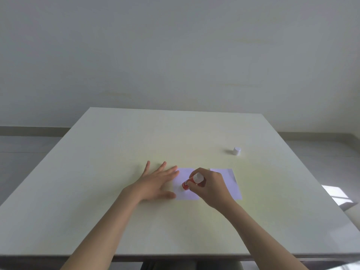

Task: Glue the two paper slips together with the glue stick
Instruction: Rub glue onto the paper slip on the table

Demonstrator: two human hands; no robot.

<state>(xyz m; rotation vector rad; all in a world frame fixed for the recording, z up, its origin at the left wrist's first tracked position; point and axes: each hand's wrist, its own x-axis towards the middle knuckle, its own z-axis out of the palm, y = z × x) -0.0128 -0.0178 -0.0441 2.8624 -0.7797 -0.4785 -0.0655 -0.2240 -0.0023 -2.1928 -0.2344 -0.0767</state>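
Note:
Two white paper slips lie side by side on the pale table. My left hand lies flat with fingers spread, its fingertips and thumb pressing the left edge of the left slip. My right hand grips a red glue stick tilted down to the left, its lower end touching the left slip and its white base pointing up. The right slip is partly hidden behind my right hand. The glue stick's white cap stands apart at the far right.
The table's far edge meets a plain wall. A bright patch of reflected light lies at the table's right edge. The near edge of the table runs below my forearms.

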